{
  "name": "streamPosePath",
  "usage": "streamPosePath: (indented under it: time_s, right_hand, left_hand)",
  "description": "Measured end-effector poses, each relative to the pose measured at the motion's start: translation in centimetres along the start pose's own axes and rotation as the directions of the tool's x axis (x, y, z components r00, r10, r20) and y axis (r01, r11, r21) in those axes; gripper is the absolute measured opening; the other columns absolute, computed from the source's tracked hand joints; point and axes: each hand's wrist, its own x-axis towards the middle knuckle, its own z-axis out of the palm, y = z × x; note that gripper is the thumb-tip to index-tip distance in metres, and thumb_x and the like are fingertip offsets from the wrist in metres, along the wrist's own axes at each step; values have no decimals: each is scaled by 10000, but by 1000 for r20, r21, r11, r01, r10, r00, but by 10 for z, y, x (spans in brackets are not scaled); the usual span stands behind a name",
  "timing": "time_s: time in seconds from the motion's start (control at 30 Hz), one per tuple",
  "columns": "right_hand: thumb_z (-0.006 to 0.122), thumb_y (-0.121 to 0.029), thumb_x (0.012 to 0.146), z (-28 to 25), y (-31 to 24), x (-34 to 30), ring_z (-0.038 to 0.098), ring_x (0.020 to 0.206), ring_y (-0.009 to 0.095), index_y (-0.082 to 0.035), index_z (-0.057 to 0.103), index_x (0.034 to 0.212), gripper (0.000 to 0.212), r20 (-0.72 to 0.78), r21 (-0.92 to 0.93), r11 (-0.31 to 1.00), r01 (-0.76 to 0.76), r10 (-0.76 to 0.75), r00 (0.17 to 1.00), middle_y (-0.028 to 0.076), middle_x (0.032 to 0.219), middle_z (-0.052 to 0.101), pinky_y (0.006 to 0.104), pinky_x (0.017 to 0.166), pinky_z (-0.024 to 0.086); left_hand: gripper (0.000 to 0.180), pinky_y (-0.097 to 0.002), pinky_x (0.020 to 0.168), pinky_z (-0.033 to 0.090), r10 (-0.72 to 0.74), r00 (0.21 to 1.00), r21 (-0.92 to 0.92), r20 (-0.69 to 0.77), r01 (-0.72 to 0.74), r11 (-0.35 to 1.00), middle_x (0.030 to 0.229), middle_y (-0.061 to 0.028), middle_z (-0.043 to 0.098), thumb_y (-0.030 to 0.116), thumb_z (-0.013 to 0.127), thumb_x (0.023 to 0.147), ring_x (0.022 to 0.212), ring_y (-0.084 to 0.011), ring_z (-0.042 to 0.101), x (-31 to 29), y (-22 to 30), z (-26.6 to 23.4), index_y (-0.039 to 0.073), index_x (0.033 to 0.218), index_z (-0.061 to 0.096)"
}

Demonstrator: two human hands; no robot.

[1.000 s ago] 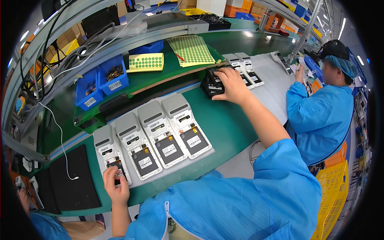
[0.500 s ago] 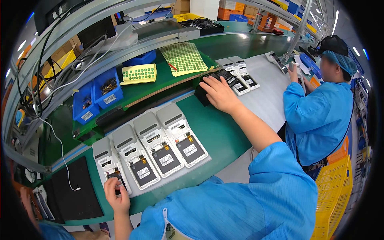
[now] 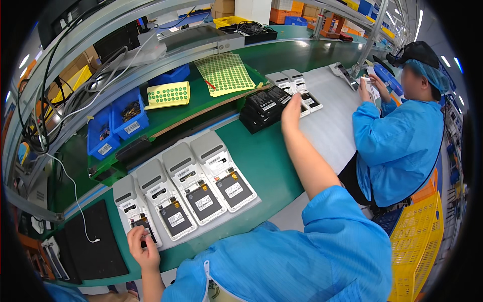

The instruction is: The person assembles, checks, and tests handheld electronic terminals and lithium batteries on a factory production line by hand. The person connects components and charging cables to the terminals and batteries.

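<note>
At lower left, the left hand [image 3: 144, 250] curls its fingers at the leftmost device [image 3: 132, 205]. Upper right of centre, the right hand [image 3: 291, 113] is beside the black stack [image 3: 263, 104]; whether either grips, I cannot tell.

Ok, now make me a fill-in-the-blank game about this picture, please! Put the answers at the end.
1. Counting from the left, the left hand is at the ____ of the four near white devices.
2. The pile of flat packs by the right hand is mostly ____ in colour.
3. The two open bins side by side at the left are coloured ____.
4. The big holey basket at the lower right is coloured ____.

Missing words: first; black; blue; yellow.
</note>
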Motion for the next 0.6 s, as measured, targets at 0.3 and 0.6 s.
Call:
streamPosePath:
  time_s: [0.3,0.6]
  right_hand:
    - [338,-312,946,38,-41,-37,335,1233,415,121,272,1330,583,-279,70,989,-132,146,949,310,1321,366,450,1046,239]
    - [582,-391,840,16,-54,-55,148,1337,433,60,178,1394,819,36,-237,948,214,-212,977,269,1431,214,539,1082,96]
  left_hand:
    - [225,-268,647,452,19,1000,26,-11,-18,999,1018,-148,549,-41,526,780,743,-179,553,-3,-1,0,-44,998,581]
    - [199,-269,652,464,26,999,3,-34,-26,1000,1005,-146,555,-37,528,786,750,-183,565,2,3,1,-43,975,587]
